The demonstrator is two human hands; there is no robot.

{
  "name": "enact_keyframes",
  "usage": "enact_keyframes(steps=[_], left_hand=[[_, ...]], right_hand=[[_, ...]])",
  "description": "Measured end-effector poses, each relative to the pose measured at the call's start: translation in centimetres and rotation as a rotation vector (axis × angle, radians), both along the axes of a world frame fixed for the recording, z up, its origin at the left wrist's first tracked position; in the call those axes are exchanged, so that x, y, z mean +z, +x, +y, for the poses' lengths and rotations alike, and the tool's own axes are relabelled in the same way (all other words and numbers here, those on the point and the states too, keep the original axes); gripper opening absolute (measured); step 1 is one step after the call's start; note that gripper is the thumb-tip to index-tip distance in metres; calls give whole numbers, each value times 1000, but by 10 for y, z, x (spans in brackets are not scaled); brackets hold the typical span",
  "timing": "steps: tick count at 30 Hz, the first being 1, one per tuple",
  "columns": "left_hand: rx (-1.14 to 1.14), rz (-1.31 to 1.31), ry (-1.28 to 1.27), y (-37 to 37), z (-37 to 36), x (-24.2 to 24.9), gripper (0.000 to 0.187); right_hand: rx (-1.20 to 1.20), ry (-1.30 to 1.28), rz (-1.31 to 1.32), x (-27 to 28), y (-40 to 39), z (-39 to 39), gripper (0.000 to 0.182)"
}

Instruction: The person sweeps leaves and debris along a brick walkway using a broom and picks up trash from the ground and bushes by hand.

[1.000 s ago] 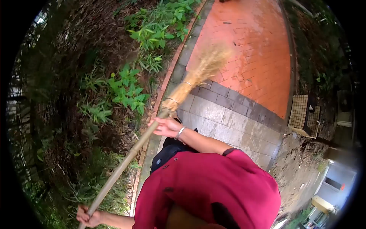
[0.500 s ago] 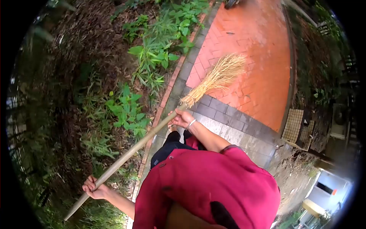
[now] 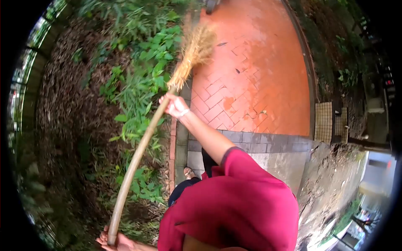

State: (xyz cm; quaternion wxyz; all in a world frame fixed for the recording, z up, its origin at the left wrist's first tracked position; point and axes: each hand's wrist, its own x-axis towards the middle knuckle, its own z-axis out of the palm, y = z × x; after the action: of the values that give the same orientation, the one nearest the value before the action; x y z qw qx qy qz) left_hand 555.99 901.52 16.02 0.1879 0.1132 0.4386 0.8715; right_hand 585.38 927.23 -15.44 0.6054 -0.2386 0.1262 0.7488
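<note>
A straw broom [image 3: 144, 144] with a long, pale wooden handle slants up across the view, its bristle head smeared by motion over the path's left edge. My right hand [image 3: 175, 105], with a white band at the wrist, grips the handle just below the bristles, thumb and fingers round it. Down at the lower left, my left hand [image 3: 114, 241] is closed about the handle's butt end, partly hidden behind it. The bristles overlap the red paving [image 3: 255, 71] and the kerb in this view.
Green plants [image 3: 157, 62] and leaf litter [image 3: 67, 104] fill the left side, bounded by a brick kerb [image 3: 172, 154]. Grey paving [image 3: 259, 144] crosses below the red part. A few dark leaves lie on the path. At right stands a tiled block [image 3: 323, 123].
The broom head has swung left and up, from over the path to its left edge. My right hand has reached further forward, while my left has gone lower, to the handle's end.
</note>
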Motion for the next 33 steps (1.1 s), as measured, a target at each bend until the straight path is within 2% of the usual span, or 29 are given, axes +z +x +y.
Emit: enact_keyframes(steps=[1, 2, 3, 4, 6, 7, 8, 10, 12, 14, 15, 16, 17, 18, 19, 20, 21, 22, 23, 24, 26, 27, 28, 30, 32, 33], left_hand=[[-25, 9, -9, 17, 16, -3, 19], [-248, 11, 80, 29, 25, -10, 13], [-471, 8, 162, 44, 38, -16, 18], [-307, 24, 99, 83, 67, -23, 16], [-726, 139, 134, 109, 105, -54, 9], [-876, 233, 154, 126, 129, -58, 6], [-835, 247, 114, 142, 150, -55, 5], [-810, 302, 61, 144, 187, -41, 6], [-902, 311, 100, 123, 222, -21, 8], [-1233, 50, 201, 112, 256, -12, 11], [-1147, 6, 37, 110, 268, -16, 7], [-1052, -36, -124, 112, 274, -24, 8], [-1080, -57, -117, 140, 277, -49, 14], [-1207, 36, -164, 178, 273, -70, 12], [-1336, -2, -155, 201, 269, -96, 11], [-1334, -6, -244, 225, 257, -118, 10], [-1322, -32, -328, 250, 240, -133, 9], [-1431, -227, -330, 249, 227, -165, 6], [-1559, -231, -306, 258, 209, -172, 6], [-1590, -223, -305, 262, 194, -174, 8], [-1502, -242, -321, 251, 173, -159, 8], [-1547, -213, -246, 224, 169, -165, 10], [-1592, -212, -185, 196, 166, -160, 11], [-1472, -251, -95, 139, 154, -141, 14], [-1434, -367, 66, 62, 149, -119, 15], [-1278, -413, 157, 32, 138, -100, 15]], right_hand=[[-153, 47, 110, -17, 22, 34, 21], [-245, -22, 291, -13, 43, 61, 22], [-225, 51, 321, -19, 67, 83, 21], [-208, 120, 351, -29, 91, 99, 22], [-302, -2, 41, -54, 127, 121, 22], [-265, -112, 57, -79, 150, 122, 21], [-223, -119, 51, -104, 166, 112, 21], [-220, -215, 221, -117, 181, 60, 23], [-259, -216, 275, -100, 180, -13, 25], [-276, -311, 306, -80, 178, -90, 30], [-279, -339, 334, -86, 178, -131, 33], [-284, -434, 291, -90, 180, -173, 28], [-358, -364, 338, -118, 178, -225, 31], [-392, -658, 323, -110, 185, -261, 32], [-400, -772, 263, -120, 190, -304, 32], [-536, -852, 350, -134, 194, -348, 30], [-448, -921, 256, -142, 205, -390, 27], [-548, -1066, 150, -147, 210, -422, 18], [-638, -1086, 155, -165, 213, -468, 14], [-726, -1103, 166, -177, 207, -504, 11], [-983, -1074, 275, -143, 187, -525, 7], [-1026, -1085, 246, -116, 175, -516, 6], [-1030, -908, 300, -116, 162, -523, 8], [-919, -903, 45, -61, 135, -478, 5], [-783, -674, -25, -41, 107, -452, 11], [-709, -453, 112, -48, 94, -440, 14]])
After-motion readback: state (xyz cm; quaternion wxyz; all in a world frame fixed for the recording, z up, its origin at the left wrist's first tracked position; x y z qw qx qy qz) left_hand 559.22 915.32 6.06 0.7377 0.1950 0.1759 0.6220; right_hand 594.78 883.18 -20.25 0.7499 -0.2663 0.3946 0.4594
